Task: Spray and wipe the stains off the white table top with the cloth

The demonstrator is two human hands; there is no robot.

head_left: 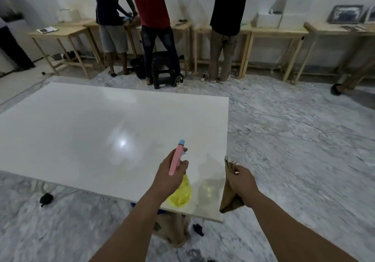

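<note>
The white table top [85, 132] fills the middle of the view, glossy, with a bright lamp reflection on it. My left hand [169, 175] grips a spray bottle [181, 192] with a yellow see-through body and a pink and blue head, held over the table's near right corner, nozzle pointing away across the surface. My right hand [242, 182] holds a brown cloth [229, 194] that hangs down just past the table's right edge. No stains stand out on the surface from here.
Three people [154, 26] stand with their backs to me at wooden benches [280, 32] along the far wall. A black stool [162, 67] stands beyond the table. Marbled floor surrounds the table; a cable runs across it on the right.
</note>
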